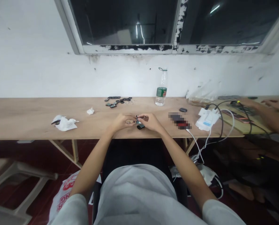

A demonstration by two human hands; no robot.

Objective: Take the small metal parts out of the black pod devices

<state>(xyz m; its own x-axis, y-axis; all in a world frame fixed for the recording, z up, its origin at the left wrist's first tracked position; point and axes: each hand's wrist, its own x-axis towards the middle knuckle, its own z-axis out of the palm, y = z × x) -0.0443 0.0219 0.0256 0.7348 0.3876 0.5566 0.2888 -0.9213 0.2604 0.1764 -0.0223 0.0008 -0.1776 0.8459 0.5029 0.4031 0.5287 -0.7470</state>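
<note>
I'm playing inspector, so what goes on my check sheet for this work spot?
Surface: pale wooden table
Job's things: small piece between left hand and right hand; dark piece just below; dark parts near the wall
Clutter: crumpled tissue, bottle
Grippers: fingertips of both at the small piece; each grip too small to judge
Cables: black cable and white cables around power strip
Surroundings: window, stool, another person's arm

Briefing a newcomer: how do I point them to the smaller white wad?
On the long wooden table, find the cluster of small dark pieces near the wall. The smaller white wad lies left of it, slightly nearer the person. Unlike the larger white wad farther left, it is compact, with nothing dark poking out.
</note>
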